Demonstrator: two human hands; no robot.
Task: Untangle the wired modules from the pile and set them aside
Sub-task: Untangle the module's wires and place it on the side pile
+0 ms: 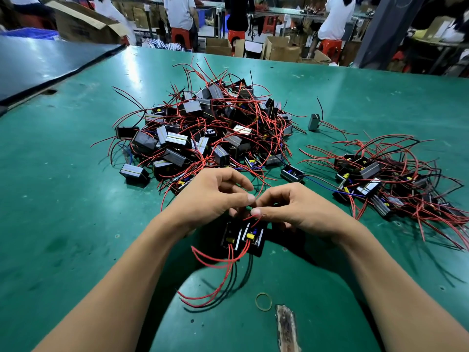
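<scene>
Working over the near part of the green table (pixel 63 199), we are holding a pair of modules (pixel 245 237) side by side between our hands, black casings with yellow parts showing on their upper faces. Our left hand (pixel 210 196) is curling its fingers round the far end of the pair and gripping there, thumb stretching toward the other hand. Our right hand (pixel 294 209) is pinching a thin red wire (pixel 255 219) just above the pair, thumb tip against bent forefinger, the other fingers folding under the palm. The two thumbs are almost touching. Red and black leads (pixel 215 261) are trailing from the near end of the pair toward us and lying loose on the table. Beyond our hands the big pile (pixel 210 128) is sitting mid-table, grey and black modules heaped together with red wires sticking out on all sides; its near fringe is reaching up to our left knuckles. To our right, apart from the pile, a smaller heap (pixel 396 181) of modules is spreading flat. A lone module (pixel 314 121) is standing between the two, further back. A rubber band (pixel 264 301) is lying near the trailing leads, beside a worn patch (pixel 286 326) in the table surface. People are sitting on red stools (pixel 330 47) among cardboard boxes (pixel 279 48) at the back.
</scene>
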